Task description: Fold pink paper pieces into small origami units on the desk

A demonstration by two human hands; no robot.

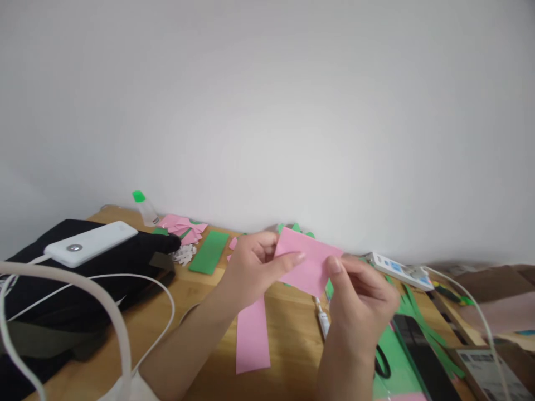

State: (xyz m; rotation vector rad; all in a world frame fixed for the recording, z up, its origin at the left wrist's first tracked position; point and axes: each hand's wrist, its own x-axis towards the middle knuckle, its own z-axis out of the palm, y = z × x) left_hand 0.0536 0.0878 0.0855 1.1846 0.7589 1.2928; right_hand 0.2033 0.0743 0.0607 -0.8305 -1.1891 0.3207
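- left hand (254, 264): closed in a pinch on the left edge of a pink paper sheet (311, 266), thumb across the front face, fingers curled behind.
- right hand (359, 303): closed on the sheet's lower right edge, thumb on the front face, remaining fingers folded beneath it.
- pink paper sheet: held in the air between both hands, above the wooden table (292, 340) and clear of it, tilted down to the right.
- pink strip (252, 334): flat on the table, below the left hand and partly covered by it.
- green rectangle (209, 252): flat on the table, left of the left hand, not touching it.
- white scraps (184, 255): small heap just beside the green rectangle.
- pink folded pieces (184, 227): at the back of the table near the wall.
- bottle with green cap (144, 209): tilted, at the back left corner.
- black bag (83, 278): on the left end of the table, with a white power bank (90, 242) on top.
- white cable (159, 289): loops out from the bag over the table.
- green strips (422, 323): on the right, beyond the right hand.
- white device (399, 270): behind the right hand, exact type not determinable.
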